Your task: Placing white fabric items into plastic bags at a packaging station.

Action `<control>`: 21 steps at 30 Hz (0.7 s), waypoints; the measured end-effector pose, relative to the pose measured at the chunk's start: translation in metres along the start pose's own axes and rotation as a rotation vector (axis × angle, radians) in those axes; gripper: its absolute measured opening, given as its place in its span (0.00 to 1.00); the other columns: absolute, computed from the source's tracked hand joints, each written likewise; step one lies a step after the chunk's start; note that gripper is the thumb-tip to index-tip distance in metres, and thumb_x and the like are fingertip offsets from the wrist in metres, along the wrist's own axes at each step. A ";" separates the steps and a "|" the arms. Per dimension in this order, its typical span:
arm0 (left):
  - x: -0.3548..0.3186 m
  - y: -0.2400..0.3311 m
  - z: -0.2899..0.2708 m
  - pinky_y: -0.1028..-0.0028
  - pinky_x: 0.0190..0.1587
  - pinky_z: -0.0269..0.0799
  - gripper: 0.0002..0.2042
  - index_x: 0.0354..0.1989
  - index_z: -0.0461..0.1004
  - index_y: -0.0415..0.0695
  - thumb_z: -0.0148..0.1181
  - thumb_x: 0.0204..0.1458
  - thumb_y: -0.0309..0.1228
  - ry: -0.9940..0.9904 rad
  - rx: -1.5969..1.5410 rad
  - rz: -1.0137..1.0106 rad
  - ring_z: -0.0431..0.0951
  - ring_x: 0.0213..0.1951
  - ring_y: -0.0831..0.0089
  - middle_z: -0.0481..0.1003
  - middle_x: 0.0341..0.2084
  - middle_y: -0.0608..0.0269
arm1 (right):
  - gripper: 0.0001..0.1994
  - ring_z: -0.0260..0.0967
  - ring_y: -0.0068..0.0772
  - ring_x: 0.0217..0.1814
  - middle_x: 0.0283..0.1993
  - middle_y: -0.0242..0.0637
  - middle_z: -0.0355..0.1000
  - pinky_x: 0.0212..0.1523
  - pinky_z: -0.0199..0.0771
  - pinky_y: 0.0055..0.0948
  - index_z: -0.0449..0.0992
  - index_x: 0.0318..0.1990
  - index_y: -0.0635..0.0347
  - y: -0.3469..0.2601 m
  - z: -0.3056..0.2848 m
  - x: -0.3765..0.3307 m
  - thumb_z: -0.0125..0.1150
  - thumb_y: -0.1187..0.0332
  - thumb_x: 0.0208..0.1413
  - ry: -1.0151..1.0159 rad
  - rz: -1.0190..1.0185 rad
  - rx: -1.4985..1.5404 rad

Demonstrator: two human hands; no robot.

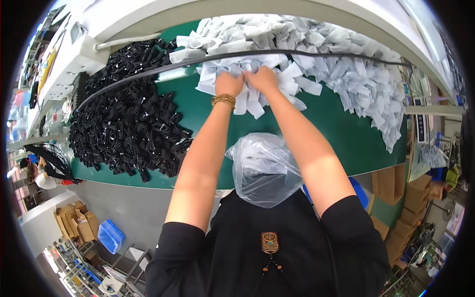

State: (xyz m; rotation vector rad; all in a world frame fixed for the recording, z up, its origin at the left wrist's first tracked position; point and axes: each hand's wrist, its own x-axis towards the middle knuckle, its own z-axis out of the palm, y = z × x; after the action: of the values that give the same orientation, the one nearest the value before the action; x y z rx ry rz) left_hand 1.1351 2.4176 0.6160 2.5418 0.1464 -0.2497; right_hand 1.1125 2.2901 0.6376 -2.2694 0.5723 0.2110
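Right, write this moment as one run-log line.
left hand: among white packets | right hand: same packets | clear bag: by near edge of green table, white contents | black cables: piled left

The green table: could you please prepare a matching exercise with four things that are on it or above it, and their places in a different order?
Things
1. White pieces
2. Clear plastic bag
3. Black cables
4. Bracelet

Places
A. In a heap on the left part of the table
B. Around the left wrist
C. At the table's near edge
D. Under the left hand and the right hand

Right pairs: 1-D, 2-C, 3-A, 4-B
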 end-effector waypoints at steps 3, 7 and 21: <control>0.018 -0.003 -0.008 0.59 0.44 0.72 0.21 0.33 0.76 0.32 0.57 0.46 0.44 -0.142 0.143 0.100 0.76 0.40 0.46 0.75 0.34 0.36 | 0.33 0.71 0.52 0.48 0.43 0.57 0.73 0.47 0.72 0.41 0.70 0.42 0.76 0.000 0.011 0.004 0.66 0.50 0.39 0.096 0.012 -0.090; 0.040 -0.041 -0.026 0.56 0.45 0.71 0.20 0.37 0.73 0.29 0.50 0.49 0.37 -0.338 -0.058 0.280 0.75 0.41 0.44 0.73 0.35 0.30 | 0.32 0.70 0.53 0.50 0.45 0.58 0.72 0.50 0.71 0.40 0.69 0.45 0.75 -0.002 0.012 0.023 0.66 0.54 0.38 0.021 0.027 -0.065; -0.006 -0.009 -0.015 0.60 0.43 0.73 0.25 0.33 0.74 0.27 0.64 0.35 0.42 -0.155 0.051 0.143 0.76 0.38 0.44 0.74 0.32 0.32 | 0.36 0.72 0.53 0.48 0.44 0.56 0.73 0.47 0.71 0.41 0.75 0.44 0.71 0.025 -0.005 0.032 0.62 0.41 0.42 -0.248 -0.047 -0.009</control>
State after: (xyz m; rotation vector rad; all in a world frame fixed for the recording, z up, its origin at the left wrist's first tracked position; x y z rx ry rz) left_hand 1.1298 2.4338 0.6248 2.5571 -0.1022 -0.3962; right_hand 1.1286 2.2605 0.6147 -2.2192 0.3885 0.4647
